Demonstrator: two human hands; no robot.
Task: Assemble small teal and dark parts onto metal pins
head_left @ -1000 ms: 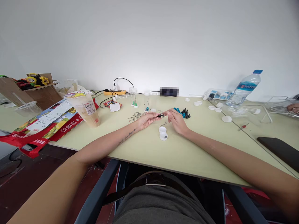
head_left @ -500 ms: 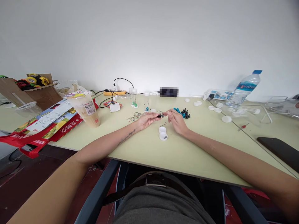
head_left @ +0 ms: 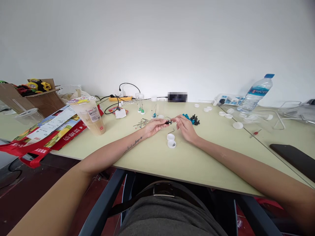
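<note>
Pale green table (head_left: pixel 152 157), both my hands mid-table: left hand (head_left: pixel 154 126) pinches small black part (head_left: pixel 168 122), long axis left-right, right hand (head_left: pixel 185 127) fingertips pinching its right end.

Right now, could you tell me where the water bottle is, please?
In the head view the water bottle stands at the far right of the table, near the wall, just right of the white power strip.

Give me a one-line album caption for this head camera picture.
Both hands, left hand and right hand, pinch a small black part above two white caps on a cluttered table.
</note>
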